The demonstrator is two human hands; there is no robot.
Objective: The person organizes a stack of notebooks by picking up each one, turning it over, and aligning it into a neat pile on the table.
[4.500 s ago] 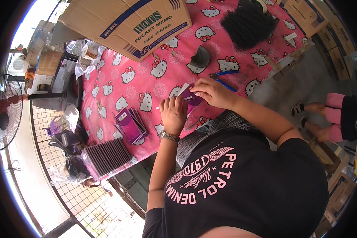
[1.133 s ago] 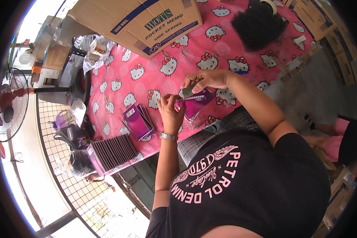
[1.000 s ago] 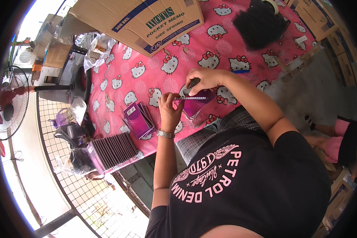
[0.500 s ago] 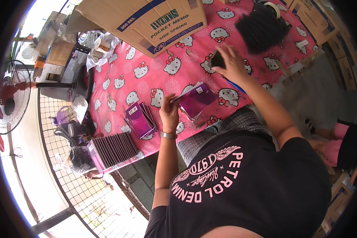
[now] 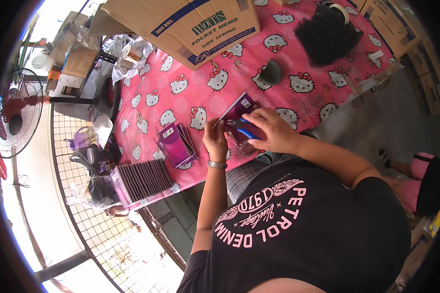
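Observation:
A purple spiral notebook (image 5: 244, 103) is pinched at its left corner by my left hand (image 5: 215, 138), just over the table. My right hand (image 5: 274, 129) is closed on blue-handled pliers (image 5: 249, 132), whose dark jaws point toward the notebook's edge beside my left fingers. Their exact tip is hard to make out. Beyond my right hand, a dark cup-like piece (image 5: 271, 73) rests on the pink tablecloth. Left of my left hand lies a small pile of purple notebooks (image 5: 175, 146). Nearer the table's left corner is a stack of spiral-bound notebooks (image 5: 144, 180).
A big cardboard box (image 5: 195, 29) stands at the far side of the pink table (image 5: 181, 105). Black spiral coils (image 5: 327, 36) lie at the far right with a tape roll (image 5: 341, 13). A fan (image 5: 17, 119) is at left; another person's leg (image 5: 401, 168) shows at right.
My right hand has left the dark cup-like piece on the cloth, come back toward me and picked up the blue-handled pliers. My left hand still holds the notebook, now tilted differently.

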